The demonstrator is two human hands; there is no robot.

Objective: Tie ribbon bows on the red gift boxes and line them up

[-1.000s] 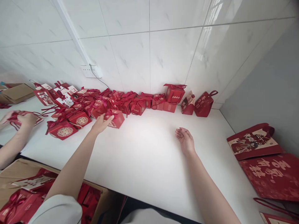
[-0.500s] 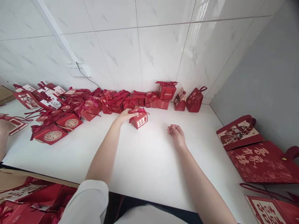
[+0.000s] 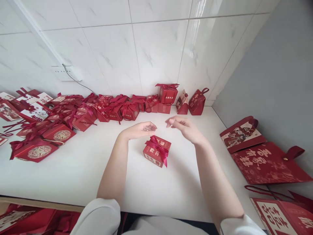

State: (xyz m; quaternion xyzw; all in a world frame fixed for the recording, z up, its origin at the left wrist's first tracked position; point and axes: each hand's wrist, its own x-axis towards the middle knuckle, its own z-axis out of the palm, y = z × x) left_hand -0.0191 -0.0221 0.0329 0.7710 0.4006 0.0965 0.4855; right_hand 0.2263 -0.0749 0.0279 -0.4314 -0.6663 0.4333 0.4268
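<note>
A small red gift box (image 3: 156, 151) with a red ribbon bow and gold characters lies on the white table (image 3: 73, 176), straight in front of me. My left hand (image 3: 140, 130) hovers just above and behind the box, fingers loosely stretched, holding nothing. My right hand (image 3: 183, 127) hovers to the right of it, fingers apart and empty. Neither hand touches the box.
A row of several red ribboned gift boxes (image 3: 114, 109) lines the tiled wall, with more flat ones (image 3: 36, 148) at the left. Red paper bags (image 3: 266, 161) lie at the right by the grey wall. A wall socket (image 3: 66, 73) sits above the boxes.
My left hand dragged one red box from the row to the middle of the table and let go. My right hand rose and moved in toward the box. The view shifted right.
</note>
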